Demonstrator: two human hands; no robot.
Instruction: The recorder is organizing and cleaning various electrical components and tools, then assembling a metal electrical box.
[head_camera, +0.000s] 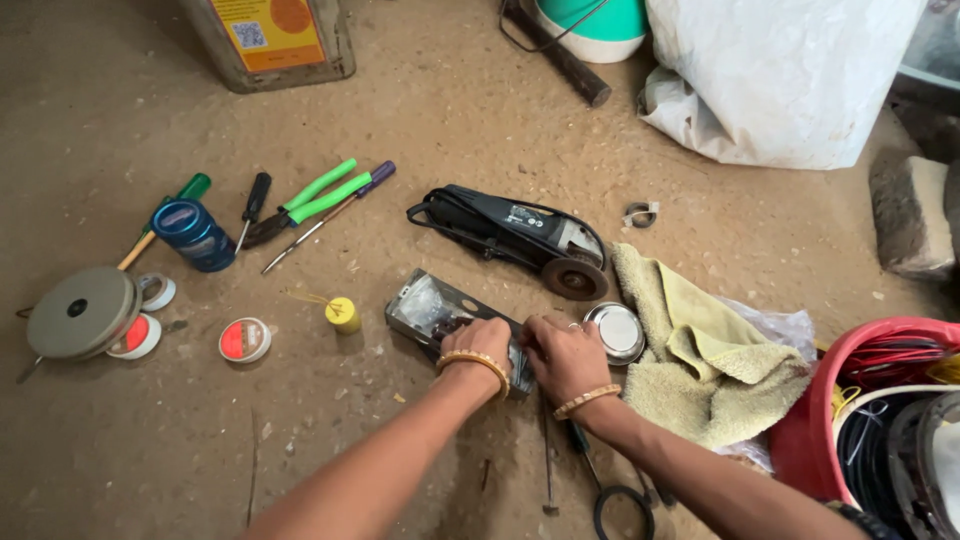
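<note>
A small clear-lidded plastic box (430, 308) with dark parts inside lies on the dirt floor. My left hand (483, 343) grips its near end, fingers curled over the edge. My right hand (563, 357) holds the same end from the right, fingers bent against the box. Both wrists wear a thin bangle. A round shiny metal lid (616, 331) sits just right of my right hand. Past the box lies a black angle grinder (520, 238) with its cord wrapped around it.
A yellow-green towel (690, 360) and a red bucket of cables (880, 410) are at right. Green-handled pliers (310, 200), screwdrivers (335, 212), a blue can (194, 234), tape rolls (244, 340), a grey disc (80, 312) and a small yellow cap (343, 314) lie left. White sack (780, 70) behind.
</note>
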